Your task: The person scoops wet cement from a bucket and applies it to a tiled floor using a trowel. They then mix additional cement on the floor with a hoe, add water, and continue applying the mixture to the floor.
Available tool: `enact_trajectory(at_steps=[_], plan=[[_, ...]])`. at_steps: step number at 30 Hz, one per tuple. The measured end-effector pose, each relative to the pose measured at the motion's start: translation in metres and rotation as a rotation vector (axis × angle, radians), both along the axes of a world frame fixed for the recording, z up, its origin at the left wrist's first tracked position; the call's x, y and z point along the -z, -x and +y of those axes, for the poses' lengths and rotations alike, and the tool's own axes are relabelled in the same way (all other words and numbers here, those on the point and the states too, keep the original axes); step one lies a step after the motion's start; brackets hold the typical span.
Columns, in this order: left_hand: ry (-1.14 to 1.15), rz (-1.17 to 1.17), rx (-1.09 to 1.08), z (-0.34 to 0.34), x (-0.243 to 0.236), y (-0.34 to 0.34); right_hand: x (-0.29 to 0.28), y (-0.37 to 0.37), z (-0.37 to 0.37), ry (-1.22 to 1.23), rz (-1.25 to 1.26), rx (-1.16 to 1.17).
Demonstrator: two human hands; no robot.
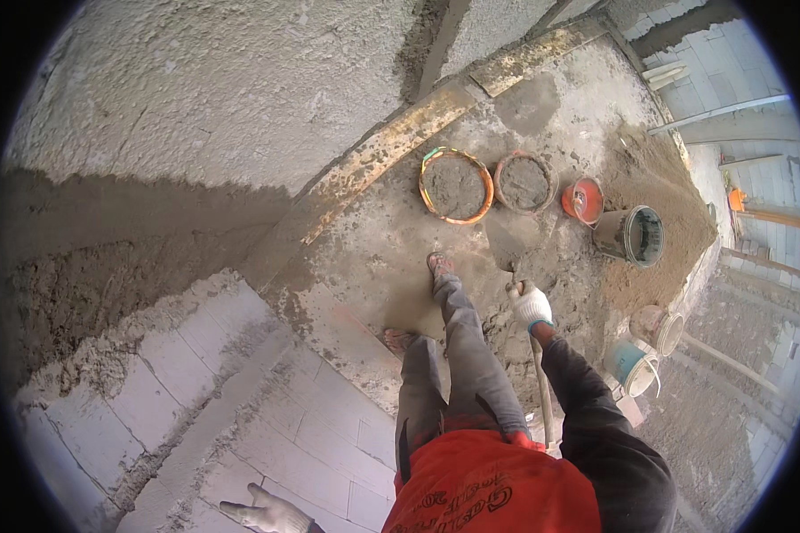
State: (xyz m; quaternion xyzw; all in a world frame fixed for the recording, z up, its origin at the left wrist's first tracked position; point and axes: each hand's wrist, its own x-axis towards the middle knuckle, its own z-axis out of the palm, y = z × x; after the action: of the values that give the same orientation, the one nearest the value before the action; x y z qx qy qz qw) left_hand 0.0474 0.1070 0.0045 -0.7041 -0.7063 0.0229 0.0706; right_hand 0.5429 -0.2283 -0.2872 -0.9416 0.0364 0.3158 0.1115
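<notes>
My right hand, in a white knitted glove with a teal cuff, is closed round the shaft of a long-handled shovel. Its grey blade lies beyond my knuckles, on the mortar-smeared floor, and the shaft runs back under my forearm towards my waist. At the lower left, my left hand, also gloved, is held out with its fingers apart and nothing in them. Below it is a pale block wall. Wet grey mortar spreads beside the shovel.
Two round tubs, one orange-rimmed and one greyish, hold grey mix. Beyond are a red bucket, a grey bucket and a sand heap. More buckets stand right. A splattered board edges the rough wall.
</notes>
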Motion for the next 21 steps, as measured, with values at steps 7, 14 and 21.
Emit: enact_trajectory(at_steps=[7,14,21], plan=[[0.96,-0.068,-0.368,-0.12,0.116,-0.041,0.257,-0.173,0.045,0.089,0.051,-0.303],[0.955,0.189,-0.356,-0.093,0.143,-0.128,0.409,-0.202,0.094,-0.07,0.211,-0.158],[0.765,-0.008,-0.152,-0.084,0.117,-0.059,0.341,-0.125,0.115,-0.535,0.554,0.324]])
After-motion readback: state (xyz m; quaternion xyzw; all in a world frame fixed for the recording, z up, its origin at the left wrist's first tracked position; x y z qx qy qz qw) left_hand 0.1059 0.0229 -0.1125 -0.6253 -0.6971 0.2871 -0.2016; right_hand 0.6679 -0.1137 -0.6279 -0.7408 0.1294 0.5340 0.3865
